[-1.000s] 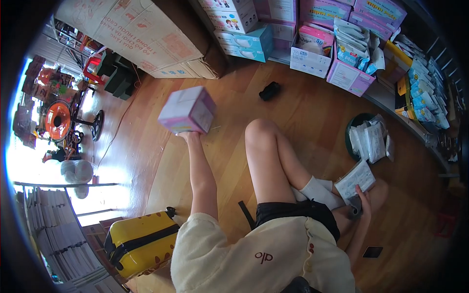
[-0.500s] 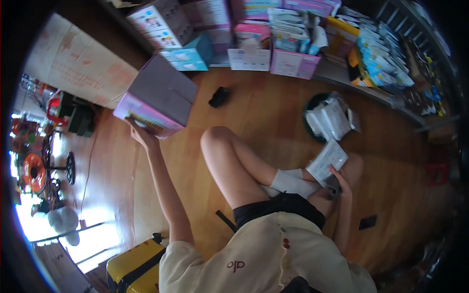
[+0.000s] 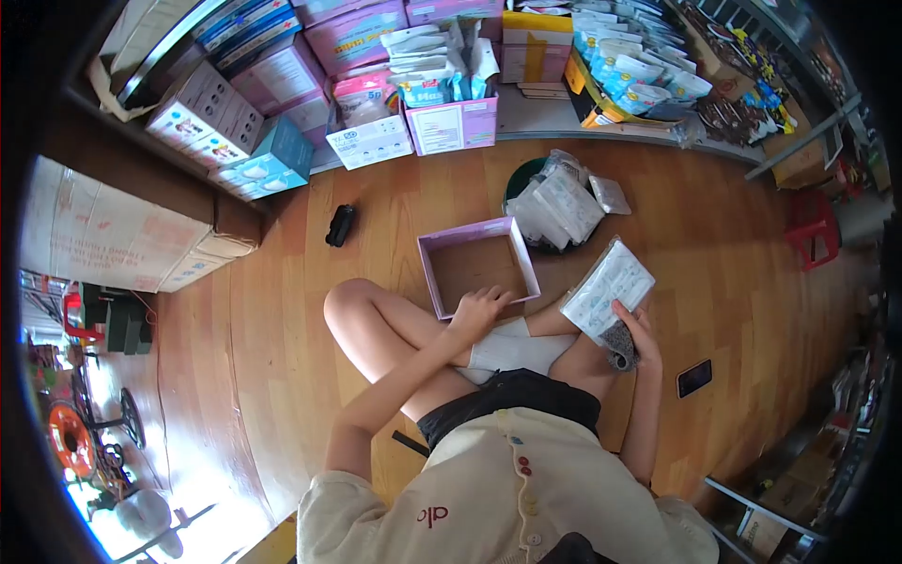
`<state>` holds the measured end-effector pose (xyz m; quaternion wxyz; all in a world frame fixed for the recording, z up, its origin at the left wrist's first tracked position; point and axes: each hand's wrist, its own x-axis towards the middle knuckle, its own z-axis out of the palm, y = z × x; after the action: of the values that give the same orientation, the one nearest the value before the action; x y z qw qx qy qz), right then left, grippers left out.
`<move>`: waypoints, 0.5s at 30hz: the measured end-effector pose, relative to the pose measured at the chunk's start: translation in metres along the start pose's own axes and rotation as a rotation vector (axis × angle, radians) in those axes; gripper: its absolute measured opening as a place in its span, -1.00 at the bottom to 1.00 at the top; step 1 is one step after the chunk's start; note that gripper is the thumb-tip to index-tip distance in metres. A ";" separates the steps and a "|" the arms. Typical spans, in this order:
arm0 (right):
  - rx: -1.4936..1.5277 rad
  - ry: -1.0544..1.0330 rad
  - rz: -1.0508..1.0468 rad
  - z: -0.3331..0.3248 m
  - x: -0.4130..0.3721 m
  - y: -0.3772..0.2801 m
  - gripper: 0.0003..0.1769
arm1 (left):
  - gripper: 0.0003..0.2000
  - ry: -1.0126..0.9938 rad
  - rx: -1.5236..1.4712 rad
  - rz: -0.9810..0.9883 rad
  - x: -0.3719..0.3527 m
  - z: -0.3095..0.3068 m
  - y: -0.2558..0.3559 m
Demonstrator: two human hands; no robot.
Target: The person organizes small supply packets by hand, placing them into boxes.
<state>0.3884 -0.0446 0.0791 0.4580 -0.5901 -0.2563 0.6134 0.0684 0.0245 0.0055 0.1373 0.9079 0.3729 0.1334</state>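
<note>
my left hand (image 3: 479,308) holds the near edge of the open purple box (image 3: 477,268) on the floor (image 3: 395,216). my right hand (image 3: 637,331) holds a clear plastic pack (image 3: 609,285) just beside the box.

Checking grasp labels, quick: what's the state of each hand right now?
Left hand: closed, fingers curled over the near rim of the open purple box.
Right hand: closed, holding a white packet.
</note>
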 end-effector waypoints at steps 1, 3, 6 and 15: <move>0.010 0.004 0.003 -0.001 -0.002 0.002 -0.49 | -0.66 -0.014 -0.002 -0.090 -0.001 -0.001 0.004; -0.021 -0.087 0.022 0.001 -0.003 0.008 -0.51 | -0.65 -0.035 -0.001 -0.190 -0.008 -0.013 0.014; -0.212 -0.326 0.034 0.025 -0.002 0.005 -0.53 | -0.44 0.199 -0.453 -0.147 -0.017 -0.047 0.036; -0.648 -0.382 -0.427 0.144 0.003 -0.063 -0.68 | -0.46 0.453 -1.990 -0.861 -0.040 -0.094 0.076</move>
<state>0.2673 0.0191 0.1562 0.3101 -0.5128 -0.6322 0.4911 0.0572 -0.0419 0.1129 0.7690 0.1413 0.4004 0.4778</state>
